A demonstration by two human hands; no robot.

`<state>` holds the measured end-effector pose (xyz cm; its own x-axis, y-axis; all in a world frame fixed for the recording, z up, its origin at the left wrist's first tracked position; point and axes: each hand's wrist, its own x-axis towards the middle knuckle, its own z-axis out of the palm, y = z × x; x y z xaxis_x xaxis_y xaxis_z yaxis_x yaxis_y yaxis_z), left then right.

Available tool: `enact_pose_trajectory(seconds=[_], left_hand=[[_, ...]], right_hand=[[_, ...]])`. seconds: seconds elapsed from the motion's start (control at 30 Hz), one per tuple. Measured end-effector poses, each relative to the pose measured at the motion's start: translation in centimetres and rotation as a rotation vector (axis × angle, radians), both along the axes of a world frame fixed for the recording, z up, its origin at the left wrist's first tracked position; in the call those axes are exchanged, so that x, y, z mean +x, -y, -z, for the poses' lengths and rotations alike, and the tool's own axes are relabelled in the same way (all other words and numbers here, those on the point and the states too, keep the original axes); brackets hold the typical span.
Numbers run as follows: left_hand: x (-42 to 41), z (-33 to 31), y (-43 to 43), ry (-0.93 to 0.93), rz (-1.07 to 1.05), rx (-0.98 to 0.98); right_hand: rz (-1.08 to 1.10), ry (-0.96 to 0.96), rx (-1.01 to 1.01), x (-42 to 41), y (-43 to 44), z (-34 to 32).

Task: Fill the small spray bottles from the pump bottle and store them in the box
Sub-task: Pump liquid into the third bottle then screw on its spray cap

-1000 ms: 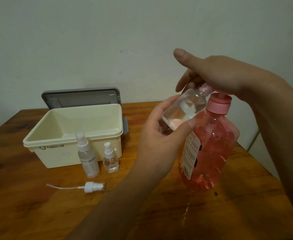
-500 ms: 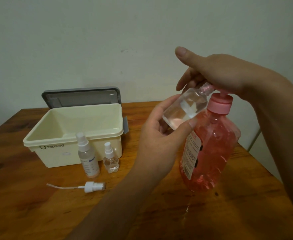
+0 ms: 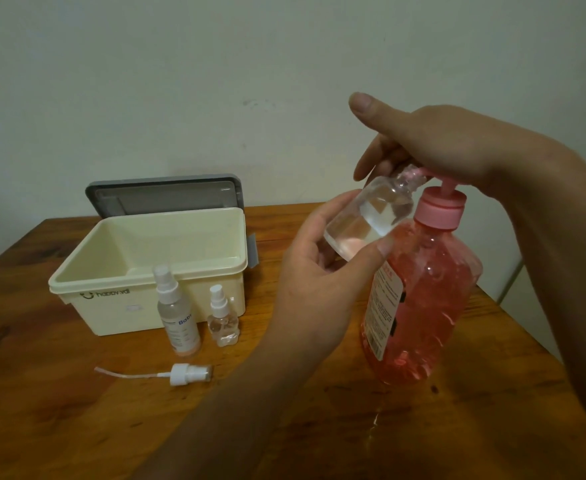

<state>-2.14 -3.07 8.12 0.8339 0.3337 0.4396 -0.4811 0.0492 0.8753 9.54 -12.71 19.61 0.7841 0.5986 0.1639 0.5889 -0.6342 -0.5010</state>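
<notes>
Near edge of the table (image 3: 76,427), right of middle: a thin shiny wet streak (image 3: 374,422). It looks like a drip, so misses seem likely here. Left of it the loose spray head (image 3: 189,374) lies on its side, dip tube pointing toward the left edge. It could roll or get elbowed off.

Left hand (image 3: 322,271) grips the clear bottle (image 3: 371,220), thumb and fingers curled round its base. The bottle is tilted, open neck up at the pump spout, and part full of clear-looking liquid. The neck is narrow and the meeting point is hidden under the other hand's fingers, so I cannot tell if the spout sits over the mouth. Risk: an off-centre squirt runs down the outside, wets the grip and the bottle slips. Second risk: overfill, since the level is hard to read at that tilt.

Pump bottle (image 3: 419,299) stands toward the right edge, pink, nearly full. Right hand (image 3: 440,147) rests palm-down on the pump head, fingers loosely draped over the spout, thumb out straight, gripping nothing. Nothing steadies the bottle's body, so a slanted push could tip or skid it.

Further back left, the tall spray bottle (image 3: 177,313) and tiny spray bottle (image 3: 222,320), both capped, stand just in front of the box (image 3: 111,313), not in it. The box is open, its lid (image 3: 163,195) propped behind it. A swinging forearm could topple both bottles.
</notes>
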Motion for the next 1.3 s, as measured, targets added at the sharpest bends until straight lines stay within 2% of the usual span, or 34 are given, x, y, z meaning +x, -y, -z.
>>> enact_pose_trajectory(seconds=[0.3,0.57,0.83,1.07,1.3], left_hand=[[-0.2,-0.4,0.0,-0.014,-0.002,0.011],[0.1,-0.1,-0.1,-0.017,-0.008,0.012],[-0.2,-0.4,0.0,-0.015,-0.008,0.023],[0.1,0.0,0.0,-0.014,-0.025,0.019],[-0.1,-0.1,0.1,-0.007,0.000,0.002]], right_hand=[[-0.016,-0.004,0.048,0.0,0.2,-0.5],[-0.019,-0.015,-0.001,0.4,0.0,0.3],[-0.037,-0.015,0.070,0.3,0.3,-0.4],[-0.025,-0.006,0.001,0.5,-0.1,0.4],[-0.027,-0.001,0.041,0.5,0.0,-0.2]])
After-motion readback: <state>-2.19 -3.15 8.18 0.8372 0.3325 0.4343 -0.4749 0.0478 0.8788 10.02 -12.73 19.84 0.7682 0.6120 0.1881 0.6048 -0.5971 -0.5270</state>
